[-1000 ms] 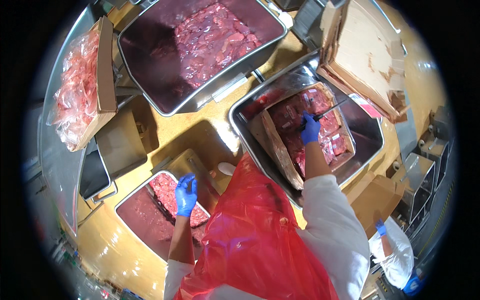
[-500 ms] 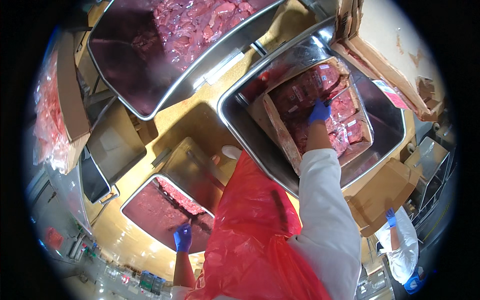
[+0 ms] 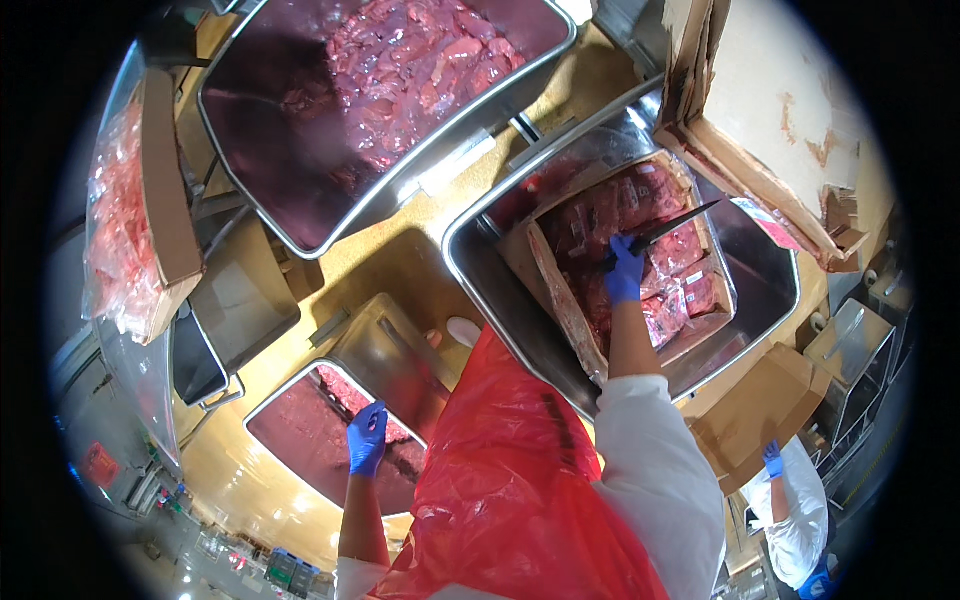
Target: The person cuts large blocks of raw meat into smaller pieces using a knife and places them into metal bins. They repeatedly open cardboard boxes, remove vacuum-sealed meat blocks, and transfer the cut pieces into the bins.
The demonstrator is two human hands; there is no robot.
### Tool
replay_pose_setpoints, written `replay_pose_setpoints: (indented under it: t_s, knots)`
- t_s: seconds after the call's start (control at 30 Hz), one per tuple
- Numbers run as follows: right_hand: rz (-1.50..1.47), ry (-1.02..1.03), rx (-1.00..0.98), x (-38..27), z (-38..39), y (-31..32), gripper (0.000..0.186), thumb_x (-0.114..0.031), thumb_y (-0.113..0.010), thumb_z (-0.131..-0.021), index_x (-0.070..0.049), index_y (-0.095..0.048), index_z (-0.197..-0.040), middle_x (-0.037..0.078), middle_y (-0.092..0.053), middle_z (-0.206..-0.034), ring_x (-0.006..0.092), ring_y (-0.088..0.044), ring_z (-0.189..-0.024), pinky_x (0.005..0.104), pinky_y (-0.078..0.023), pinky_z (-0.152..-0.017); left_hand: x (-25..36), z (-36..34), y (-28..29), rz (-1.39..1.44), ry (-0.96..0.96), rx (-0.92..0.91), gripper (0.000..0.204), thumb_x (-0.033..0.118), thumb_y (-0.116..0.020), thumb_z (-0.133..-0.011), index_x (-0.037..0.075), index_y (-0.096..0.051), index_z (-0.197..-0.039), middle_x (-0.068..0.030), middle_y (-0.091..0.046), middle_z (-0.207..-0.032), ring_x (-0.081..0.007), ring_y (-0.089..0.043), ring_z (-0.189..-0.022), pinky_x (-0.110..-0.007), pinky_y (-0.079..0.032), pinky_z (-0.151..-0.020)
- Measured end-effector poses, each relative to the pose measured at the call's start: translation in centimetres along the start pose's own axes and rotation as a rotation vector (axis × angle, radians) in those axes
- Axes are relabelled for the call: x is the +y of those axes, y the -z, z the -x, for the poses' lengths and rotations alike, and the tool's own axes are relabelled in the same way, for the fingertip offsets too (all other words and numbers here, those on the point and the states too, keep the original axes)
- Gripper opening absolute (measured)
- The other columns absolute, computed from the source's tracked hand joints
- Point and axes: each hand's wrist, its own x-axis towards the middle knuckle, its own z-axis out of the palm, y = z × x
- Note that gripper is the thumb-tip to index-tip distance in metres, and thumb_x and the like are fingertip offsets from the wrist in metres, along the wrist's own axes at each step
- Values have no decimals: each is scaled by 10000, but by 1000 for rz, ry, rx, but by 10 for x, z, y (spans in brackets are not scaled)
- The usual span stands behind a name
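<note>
Our right hand (image 3: 625, 275), in a thin blue glove, is closed firmly around the dark handle of a long, dark-bladed knife (image 3: 680, 224). The blade slants up and away over an unlidded brown cardboard box (image 3: 565, 300), its tip showing past the box's right edge; we cannot tell whether the steel touches anything below. Flat packs of dark red meat in clear plastic (image 3: 700, 290) fill that box, which sits tilted inside a deep, rectangular stainless-steel bin (image 3: 765, 290), nearer its left edge than its lower right corner.

Our left hand (image 3: 367, 442), gloved in the same blue, shows over a smaller steel bin (image 3: 281, 391), near its upper right rim. Its fingers curl loosely in a narrow bend (whether they hold anything, we cannot tell). Crumbly pink-red meat (image 3: 342, 390) lies along that rim.

Beyond, glossy dark red meat pieces (image 3: 430, 75) heap toward the upper right corner of a large steel bin (image 3: 260, 130). At lower right, a co-worker's blue-gloved hand (image 3: 773, 460) meets a plain brown carton (image 3: 765, 410).
</note>
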Motion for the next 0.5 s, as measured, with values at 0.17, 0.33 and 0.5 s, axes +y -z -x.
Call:
replay_pose_setpoints:
  t_s: [0.17,0.33,0.5]
  knots:
    - [56,-111,-442,-80,101,-52,302,59,-703,-793,-135,-472,-814,0,-545,-865,139,-547,-800,284,-455,-754,108,-18,-41,-78,-571,-10,192,110,-707,-889,38,-725,-1065,-139,-716,-1042,-261,-698,-943,-346,-550,-833]
    - [275,-148,-829,-168,207,-132,320,80,-702,-772,-135,-466,-791,1,-533,-858,143,-557,-854,293,-449,-814,262,-4,-35,-22,-1076,-5,438,106,-712,-867,77,-615,-1293,-179,-616,-1257,-354,-575,-1197,-401,-468,-1015]
    - [483,-130,-1235,-193,296,-186,338,82,-711,-762,-140,-456,-751,3,-573,-867,136,-570,-929,297,-450,-864,294,26,33,-76,-1259,39,767,193,-723,-870,122,-346,-1534,-210,-325,-1556,-389,-393,-1384,-421,-370,-1127]
